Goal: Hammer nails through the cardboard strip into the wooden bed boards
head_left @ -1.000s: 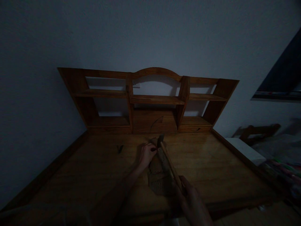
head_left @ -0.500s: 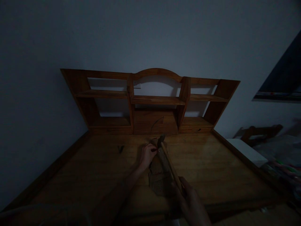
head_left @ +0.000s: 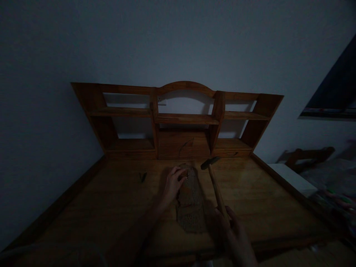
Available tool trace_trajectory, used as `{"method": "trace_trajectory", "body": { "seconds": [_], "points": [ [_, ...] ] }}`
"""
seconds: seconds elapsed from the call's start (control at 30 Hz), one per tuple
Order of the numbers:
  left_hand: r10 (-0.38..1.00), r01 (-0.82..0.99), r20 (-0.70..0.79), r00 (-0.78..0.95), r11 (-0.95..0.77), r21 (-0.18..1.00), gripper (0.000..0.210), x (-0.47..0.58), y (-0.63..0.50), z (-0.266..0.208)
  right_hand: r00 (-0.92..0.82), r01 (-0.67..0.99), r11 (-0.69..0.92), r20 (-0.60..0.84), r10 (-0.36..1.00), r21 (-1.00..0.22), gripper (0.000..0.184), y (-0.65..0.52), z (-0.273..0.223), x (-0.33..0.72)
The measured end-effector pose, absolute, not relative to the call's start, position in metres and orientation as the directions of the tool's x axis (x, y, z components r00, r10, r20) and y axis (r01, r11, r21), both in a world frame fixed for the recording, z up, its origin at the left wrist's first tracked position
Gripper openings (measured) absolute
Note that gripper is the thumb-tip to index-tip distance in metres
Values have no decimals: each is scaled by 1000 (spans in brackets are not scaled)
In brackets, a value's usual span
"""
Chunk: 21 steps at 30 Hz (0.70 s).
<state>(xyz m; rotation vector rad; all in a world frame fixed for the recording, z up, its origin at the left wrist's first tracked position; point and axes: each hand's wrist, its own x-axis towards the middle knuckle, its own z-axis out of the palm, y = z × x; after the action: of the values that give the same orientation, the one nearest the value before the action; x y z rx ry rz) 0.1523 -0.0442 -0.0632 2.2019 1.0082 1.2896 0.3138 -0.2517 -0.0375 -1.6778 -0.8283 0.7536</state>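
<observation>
My right hand [head_left: 232,226] is wrapped round the wooden handle of a hammer [head_left: 216,187]. The hammer's dark head [head_left: 210,162] is raised to the right of a rough grey-brown slab [head_left: 191,215], apart from it. The slab looks like bark or weathered wood and lies lengthwise on the wooden desktop [head_left: 116,207]. At the slab's far left edge is my left hand [head_left: 174,182], its thumb and index finger apart. A tiny bright spot shows by the thumb tip, too small to name.
A small dark V-shaped object [head_left: 143,177] lies left of my left hand. Along the back stands a wooden shelf unit [head_left: 186,118] against the wall. Beyond the desk's right edge are a white surface [head_left: 290,178], a wooden chair back [head_left: 311,154] and cluttered bags.
The hammer has swung right and away from the slab, with my right hand moving right too. My left thumb and index finger have parted beside the slab.
</observation>
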Motion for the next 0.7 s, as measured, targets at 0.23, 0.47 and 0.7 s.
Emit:
{"method": "trace_trajectory", "body": {
  "seconds": [0.23, 0.47, 0.7],
  "points": [
    [672, 407, 626, 395, -739, 537, 42, 157, -42, -68, 592, 24, -232, -173, 787, -972, 74, -250, -47, 329],
    [606, 532, 591, 532, -782, 324, 36, 144, -54, -50, 587, 58, -235, -158, 794, -970, 72, -251, -46, 332],
    [636, 519, 623, 456, -758, 395, 34, 149, -52, -55, 613, 93, -247, -140, 778, -965, 65, -251, -56, 333]
  ]
}}
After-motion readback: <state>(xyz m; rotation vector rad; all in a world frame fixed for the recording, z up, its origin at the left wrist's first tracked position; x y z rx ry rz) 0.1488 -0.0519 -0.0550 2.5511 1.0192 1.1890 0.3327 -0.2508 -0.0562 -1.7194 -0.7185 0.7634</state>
